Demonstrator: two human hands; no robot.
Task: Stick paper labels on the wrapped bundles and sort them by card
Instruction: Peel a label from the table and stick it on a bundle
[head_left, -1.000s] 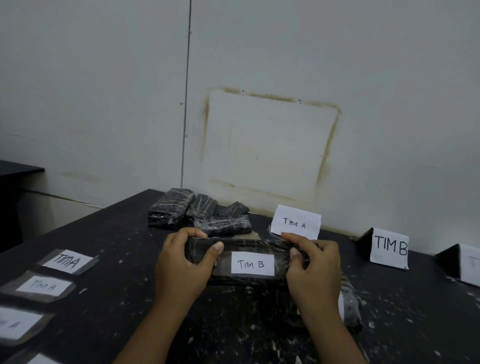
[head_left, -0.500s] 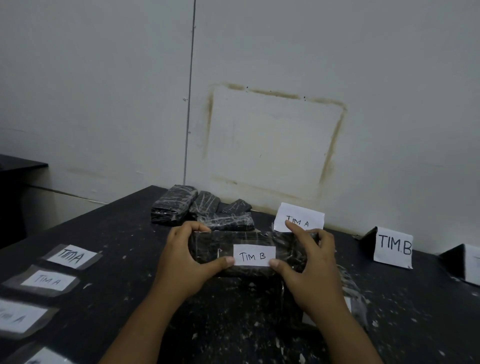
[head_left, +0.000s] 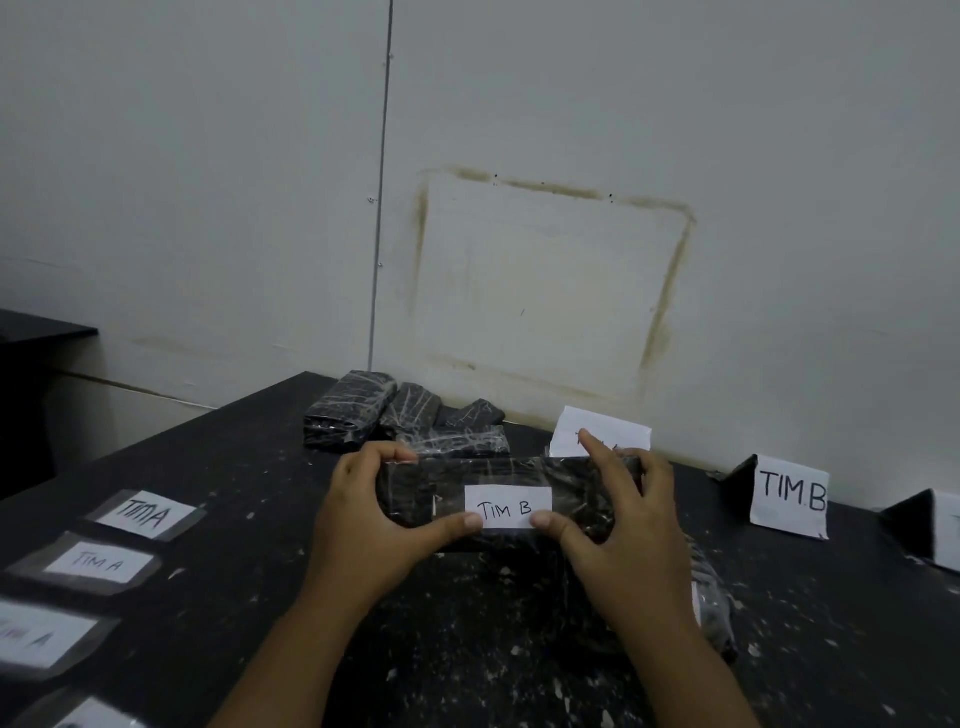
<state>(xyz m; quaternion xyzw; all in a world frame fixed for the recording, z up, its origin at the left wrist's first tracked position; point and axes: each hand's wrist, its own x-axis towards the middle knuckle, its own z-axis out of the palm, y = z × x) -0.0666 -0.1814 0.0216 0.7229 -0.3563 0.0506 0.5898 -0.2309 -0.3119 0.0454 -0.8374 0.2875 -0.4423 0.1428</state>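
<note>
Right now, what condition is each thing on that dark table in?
Held bundle: wrapped, gripped by both hands, TIM B label on its front.
Left hand: thumb pressing the label's edge.
Right hand: thumb on the label, index finger raised.
Far bundles: wrapped, piled by the wall.
TIM B card: standing upright.
TIM A labels: lying flat, unused.

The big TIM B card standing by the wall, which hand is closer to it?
Right. The right hand grips the bundle's end on the side toward the TIM B card. The left hand holds the opposite end, farther away.
</note>
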